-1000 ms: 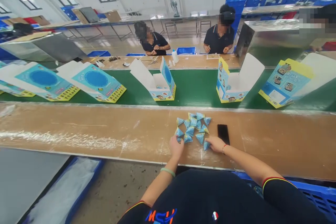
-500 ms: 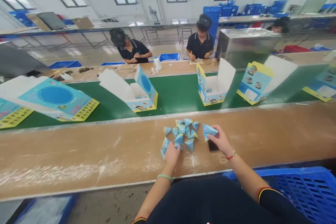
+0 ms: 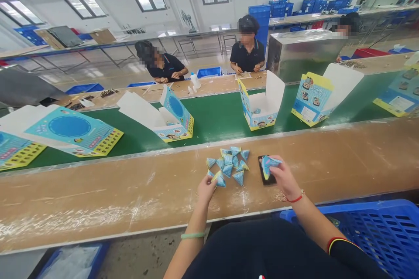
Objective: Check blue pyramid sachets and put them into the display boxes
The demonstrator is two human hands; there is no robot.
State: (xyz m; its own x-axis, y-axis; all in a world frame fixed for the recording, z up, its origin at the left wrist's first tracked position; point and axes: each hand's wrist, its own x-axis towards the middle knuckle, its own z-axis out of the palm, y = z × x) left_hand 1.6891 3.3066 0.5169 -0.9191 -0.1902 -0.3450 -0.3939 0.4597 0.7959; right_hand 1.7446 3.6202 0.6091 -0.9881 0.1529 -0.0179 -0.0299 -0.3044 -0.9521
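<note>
My right hand (image 3: 286,181) grips a blue, pyramid-shaped packet (image 3: 270,163) with pink and yellow print, perhaps more than one. It hovers over a flat black rectangular object (image 3: 268,181) lying on the brown tabletop; the packet and fingers cover part of that object. My left hand (image 3: 206,189) is at the near left edge of a loose heap of similar blue packets (image 3: 227,170). Thumb and fingertips there pinch a blue and yellow packet (image 3: 220,179), with another packet partly hidden behind the fingers.
Beyond the brown table (image 3: 108,192) runs a green belt (image 3: 216,115) with opened cartons, among them a white-lined carton (image 3: 262,117) and a second carton (image 3: 176,128). Two people sit opposite; a third is partly hidden. A blue crate (image 3: 376,226) stands at my lower right.
My right hand has moved slightly right with its packet, over the black object, more of which now shows. My left hand has shifted a little left, its fingers now on a packet's edge.
</note>
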